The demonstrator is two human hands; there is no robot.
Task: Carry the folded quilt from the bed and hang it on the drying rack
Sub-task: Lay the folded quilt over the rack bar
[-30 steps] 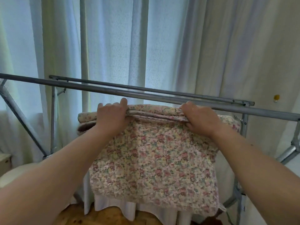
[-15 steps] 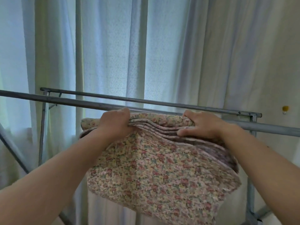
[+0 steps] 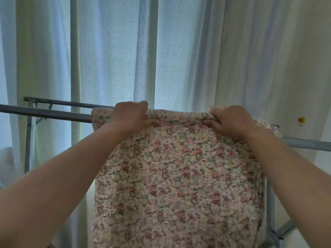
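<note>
The folded quilt [image 3: 175,176], floral in pink, cream and green, is held up in front of me and hangs down from its top edge. My left hand [image 3: 131,115] grips that edge left of centre, thumb underneath. My right hand [image 3: 231,120] grips it right of centre the same way. The quilt's top edge is level with the grey metal bars of the drying rack [image 3: 44,113] and covers their middle. Whether the quilt rests on a bar or is just held in front of it, I cannot tell.
Pale sheer curtains [image 3: 111,51] hang right behind the rack. The rack's near bar comes out again at the right [image 3: 308,144], with an upright post and braces [image 3: 270,212] below. The left post [image 3: 27,140] stands by the curtain. A small yellow object [image 3: 301,119] is on the wall.
Both hands have lifted the quilt from below the near bar up to bar level. Its front face now hangs flat towards me, and my view has tilted upward.
</note>
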